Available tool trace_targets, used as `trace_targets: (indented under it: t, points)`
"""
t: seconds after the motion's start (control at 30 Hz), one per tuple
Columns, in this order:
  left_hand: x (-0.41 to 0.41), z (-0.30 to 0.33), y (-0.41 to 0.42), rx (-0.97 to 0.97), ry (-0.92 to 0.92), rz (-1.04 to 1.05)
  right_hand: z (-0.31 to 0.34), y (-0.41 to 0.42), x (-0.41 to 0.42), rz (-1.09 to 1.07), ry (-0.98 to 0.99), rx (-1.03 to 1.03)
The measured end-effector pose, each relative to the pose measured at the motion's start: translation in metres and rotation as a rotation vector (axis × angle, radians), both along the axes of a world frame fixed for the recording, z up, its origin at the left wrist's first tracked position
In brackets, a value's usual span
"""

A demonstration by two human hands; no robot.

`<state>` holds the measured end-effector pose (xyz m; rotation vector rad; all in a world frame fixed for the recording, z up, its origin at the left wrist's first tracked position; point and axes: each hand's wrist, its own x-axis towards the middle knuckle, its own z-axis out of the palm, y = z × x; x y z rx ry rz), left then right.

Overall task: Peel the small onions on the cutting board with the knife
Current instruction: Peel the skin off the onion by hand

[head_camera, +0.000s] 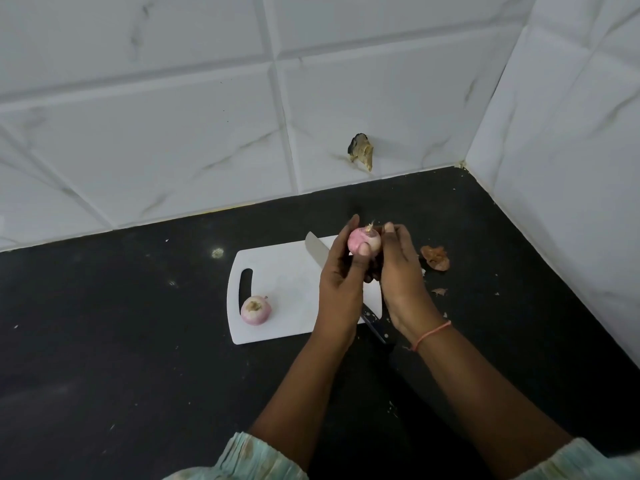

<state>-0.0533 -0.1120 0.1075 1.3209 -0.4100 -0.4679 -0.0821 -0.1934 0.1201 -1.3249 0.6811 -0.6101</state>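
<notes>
A small pink onion (363, 240) is held up above the white cutting board (280, 289). My left hand (341, 282) grips it from the left, thumb on its front. My right hand (401, 275) pinches it from the right, fingertips near its root tuft. The knife (317, 251) lies on the board under my hands; its blade tip points to the back left and its dark handle (375, 329) sticks out past the board's near right corner. A second peeled onion (255, 310) sits on the board's near left corner, beside the handle slot.
The board lies on a black countertop (138, 341) in a corner of white tiled walls. Brown onion skins (435, 258) lie on the counter right of the board, with smaller scraps (440, 291) nearby. A damaged spot (361, 152) marks the back wall.
</notes>
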Motion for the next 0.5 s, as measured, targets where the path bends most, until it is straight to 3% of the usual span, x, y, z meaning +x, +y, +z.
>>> trace_targets:
  t: [0.27,0.5]
  points:
    - [0.009,0.004,0.0,-0.1,0.284,0.054,0.01,-0.006,-0.011,0.121,-0.132,-0.24]
    - [0.015,0.015,0.002,-0.141,0.428,0.01,0.024,-0.012,-0.015,0.168,-0.178,-0.224]
